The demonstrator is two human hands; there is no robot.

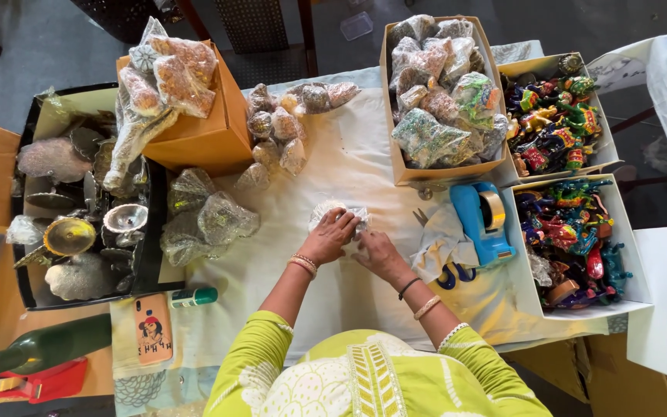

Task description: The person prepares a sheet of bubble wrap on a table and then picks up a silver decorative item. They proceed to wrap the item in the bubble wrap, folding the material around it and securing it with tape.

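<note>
A small packet wrapped in clear plastic (339,211) lies on the white cloth at the table's middle. My left hand (327,236) curls over its near left side, fingers gripping the wrap. My right hand (380,252) presses against its right edge, fingers tucked under the plastic. Both wrists carry bangles, and the sleeves are lime green. What is inside the wrap is mostly hidden by my fingers.
A blue tape dispenser (482,218) and scissors with blue handles (452,273) lie right of my hands. Boxes of wrapped packets (435,85) and painted figurines (569,235) stand at the right. Left are a tray of metal ware (79,224), an orange box (194,135), loose packets (208,218), a phone (152,328) and a green bottle (40,351).
</note>
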